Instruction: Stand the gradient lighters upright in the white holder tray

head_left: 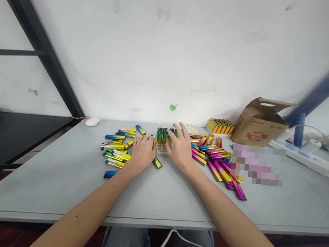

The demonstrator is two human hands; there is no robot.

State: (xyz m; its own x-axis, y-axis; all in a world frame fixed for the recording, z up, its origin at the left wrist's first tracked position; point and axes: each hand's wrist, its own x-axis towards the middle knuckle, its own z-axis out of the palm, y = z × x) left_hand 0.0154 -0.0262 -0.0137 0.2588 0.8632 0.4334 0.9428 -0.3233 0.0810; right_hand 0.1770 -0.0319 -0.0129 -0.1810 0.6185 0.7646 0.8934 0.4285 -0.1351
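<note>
Several shiny multicoloured lighters lie on a grey table [56, 182]. A yellow-green-blue pile [117, 148] sits to the left and a pink-purple-orange pile [219, 165] to the right. Between them a white tray [163, 149] holds a few green lighters [163, 135] standing upright. My left hand [143, 153] rests curled at the edge of the left pile, its fingers bent over lighters; what it grips is hidden. My right hand [180, 145] reaches over the tray with fingers spread, touching the upright lighters. One lighter [157, 163] lies between the hands.
A filled tray of yellow lighters [220, 126] and an open cardboard box [258, 124] stand at the back right. A white power strip [300, 155] with cables lies far right. A white mouse [92, 121] sits back left. A black shelf [9, 129] adjoins the table's left side.
</note>
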